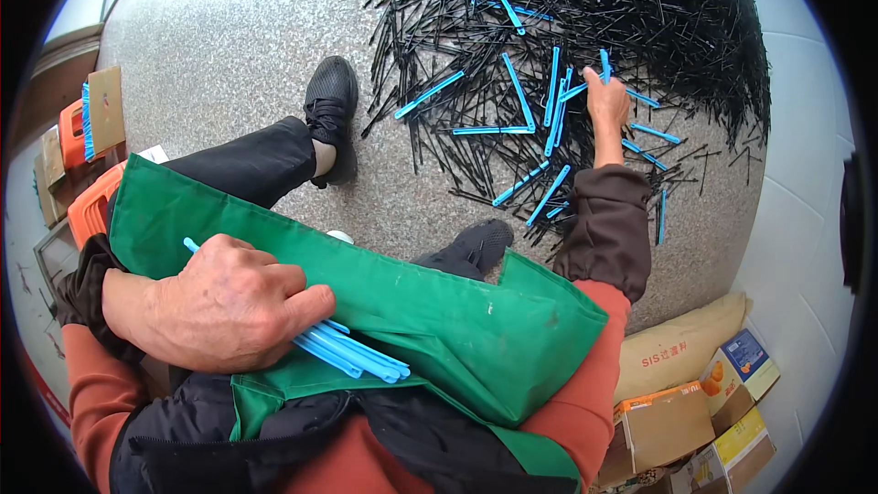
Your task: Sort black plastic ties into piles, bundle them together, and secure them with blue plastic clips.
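My left hand (224, 306) is closed around a bundle of long, thin blue plastic strips (352, 350), held over the green apron (412, 297) on my lap. Their ends stick out on both sides of the fist. Reaching forward to the floor, my right hand (607, 102) pinches a blue plastic strip (604, 64) at the near edge of a black pile. More blue strips (517, 91) lie scattered around it, some crossing or meeting at an angle. The pile consists of many thin black stick-like pieces (677, 27), too fine to name.
My shoes (331, 110) rest on the speckled floor (229, 46). Cardboard boxes (663, 430) and a tan sack (681, 343) stand at the lower right, near a white wall (805, 201). Orange plastic items (91, 206) and a cardboard piece (106, 110) are at the left.
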Demonstrator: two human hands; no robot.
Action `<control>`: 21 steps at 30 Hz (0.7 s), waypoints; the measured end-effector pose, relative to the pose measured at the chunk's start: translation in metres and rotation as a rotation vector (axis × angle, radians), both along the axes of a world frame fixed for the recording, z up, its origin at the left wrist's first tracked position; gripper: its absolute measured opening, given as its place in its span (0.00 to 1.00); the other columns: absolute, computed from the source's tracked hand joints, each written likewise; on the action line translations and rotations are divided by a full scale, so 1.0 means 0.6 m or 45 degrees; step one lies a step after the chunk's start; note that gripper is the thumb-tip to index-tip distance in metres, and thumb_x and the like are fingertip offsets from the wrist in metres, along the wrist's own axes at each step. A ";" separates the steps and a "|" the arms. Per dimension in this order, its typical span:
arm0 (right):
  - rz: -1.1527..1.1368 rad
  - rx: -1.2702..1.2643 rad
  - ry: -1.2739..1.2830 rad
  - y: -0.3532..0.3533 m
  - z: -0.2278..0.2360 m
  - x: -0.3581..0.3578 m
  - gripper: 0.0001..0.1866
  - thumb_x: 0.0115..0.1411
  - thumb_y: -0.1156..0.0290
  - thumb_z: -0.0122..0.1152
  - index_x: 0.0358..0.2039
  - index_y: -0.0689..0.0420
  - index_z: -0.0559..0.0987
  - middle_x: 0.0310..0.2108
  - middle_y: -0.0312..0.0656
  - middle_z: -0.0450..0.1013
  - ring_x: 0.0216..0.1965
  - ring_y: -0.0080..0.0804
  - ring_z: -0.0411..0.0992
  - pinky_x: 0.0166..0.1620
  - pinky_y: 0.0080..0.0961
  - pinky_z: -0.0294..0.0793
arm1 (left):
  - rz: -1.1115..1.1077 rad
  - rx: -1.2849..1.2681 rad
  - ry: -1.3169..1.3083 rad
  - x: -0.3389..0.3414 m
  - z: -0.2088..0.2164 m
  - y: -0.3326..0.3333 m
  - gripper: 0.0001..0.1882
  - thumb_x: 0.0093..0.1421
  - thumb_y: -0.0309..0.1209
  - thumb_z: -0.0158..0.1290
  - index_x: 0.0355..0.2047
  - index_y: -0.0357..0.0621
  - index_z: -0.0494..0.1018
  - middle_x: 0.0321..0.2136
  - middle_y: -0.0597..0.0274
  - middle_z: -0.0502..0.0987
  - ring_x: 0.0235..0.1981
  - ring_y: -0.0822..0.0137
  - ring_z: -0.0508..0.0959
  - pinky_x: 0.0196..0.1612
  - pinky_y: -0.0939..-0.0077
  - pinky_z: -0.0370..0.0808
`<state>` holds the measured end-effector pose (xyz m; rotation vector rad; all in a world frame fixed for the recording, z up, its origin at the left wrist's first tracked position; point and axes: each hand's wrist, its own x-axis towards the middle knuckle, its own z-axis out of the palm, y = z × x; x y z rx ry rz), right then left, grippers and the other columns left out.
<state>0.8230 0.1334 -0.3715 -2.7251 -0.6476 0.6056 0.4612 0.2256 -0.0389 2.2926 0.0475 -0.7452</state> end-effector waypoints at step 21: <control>-0.090 0.412 0.533 -0.092 -0.010 -0.076 0.10 0.39 0.67 0.59 0.20 0.60 0.74 0.15 0.31 0.67 0.17 0.19 0.62 0.23 0.20 0.62 | 0.011 0.052 0.013 -0.015 -0.001 0.006 0.09 0.42 0.30 0.51 0.22 0.43 0.62 0.10 0.63 0.63 0.10 0.64 0.70 0.11 0.68 0.64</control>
